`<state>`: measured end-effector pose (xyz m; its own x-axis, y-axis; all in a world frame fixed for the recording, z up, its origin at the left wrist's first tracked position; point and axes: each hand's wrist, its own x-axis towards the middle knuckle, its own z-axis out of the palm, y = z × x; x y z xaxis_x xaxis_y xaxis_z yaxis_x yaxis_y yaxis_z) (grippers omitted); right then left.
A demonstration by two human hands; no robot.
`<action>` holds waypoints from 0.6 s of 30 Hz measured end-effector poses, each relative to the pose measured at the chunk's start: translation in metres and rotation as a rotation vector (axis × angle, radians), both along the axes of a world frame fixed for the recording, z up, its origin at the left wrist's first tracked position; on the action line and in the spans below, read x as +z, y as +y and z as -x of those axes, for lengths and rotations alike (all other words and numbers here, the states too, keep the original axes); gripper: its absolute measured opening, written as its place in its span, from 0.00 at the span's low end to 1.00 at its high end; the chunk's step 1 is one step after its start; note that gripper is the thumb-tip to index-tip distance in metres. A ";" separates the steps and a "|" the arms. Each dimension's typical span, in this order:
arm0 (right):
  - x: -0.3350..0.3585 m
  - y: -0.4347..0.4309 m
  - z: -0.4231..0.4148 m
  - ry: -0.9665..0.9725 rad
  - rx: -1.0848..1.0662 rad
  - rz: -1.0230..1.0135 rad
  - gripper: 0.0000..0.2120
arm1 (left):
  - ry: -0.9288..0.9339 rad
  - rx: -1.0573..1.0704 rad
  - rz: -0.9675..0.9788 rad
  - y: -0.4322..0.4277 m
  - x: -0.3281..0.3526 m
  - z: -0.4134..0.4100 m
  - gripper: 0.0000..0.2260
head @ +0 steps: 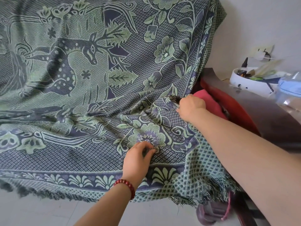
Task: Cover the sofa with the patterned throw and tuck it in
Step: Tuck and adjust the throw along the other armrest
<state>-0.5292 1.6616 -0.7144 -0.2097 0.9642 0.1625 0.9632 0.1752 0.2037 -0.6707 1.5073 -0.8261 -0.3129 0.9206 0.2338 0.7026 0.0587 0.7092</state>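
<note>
head view looks down on the green and navy woven throw [97,79] with deer and flowers, draped over the sofa's back and seat, its fringed hem hanging at the front, beside the dark wooden sofa arm [257,110] and a pink cushion [210,101]. the right hand [190,106] clamps a bunch of throw at the corner by that cushion; the left hand [138,159], red bead bracelet [126,187] at its wrist, pinches a fold on the seat.
</note>
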 end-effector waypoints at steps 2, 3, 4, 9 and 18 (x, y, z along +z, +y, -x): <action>0.002 -0.001 0.002 0.010 0.001 -0.008 0.13 | -0.045 0.016 0.005 0.000 0.000 -0.001 0.02; 0.003 -0.002 0.003 0.011 0.005 -0.008 0.13 | -0.088 0.029 0.010 -0.001 0.001 -0.001 0.03; 0.004 -0.003 0.004 0.006 0.012 -0.007 0.14 | -0.125 0.035 0.014 -0.001 0.001 -0.002 0.03; 0.005 -0.005 0.008 -0.031 0.059 -0.015 0.17 | -0.189 0.039 0.029 -0.001 0.006 -0.001 0.02; 0.024 -0.014 -0.011 0.117 0.111 -0.003 0.15 | -0.146 0.056 0.028 -0.001 0.015 -0.009 0.03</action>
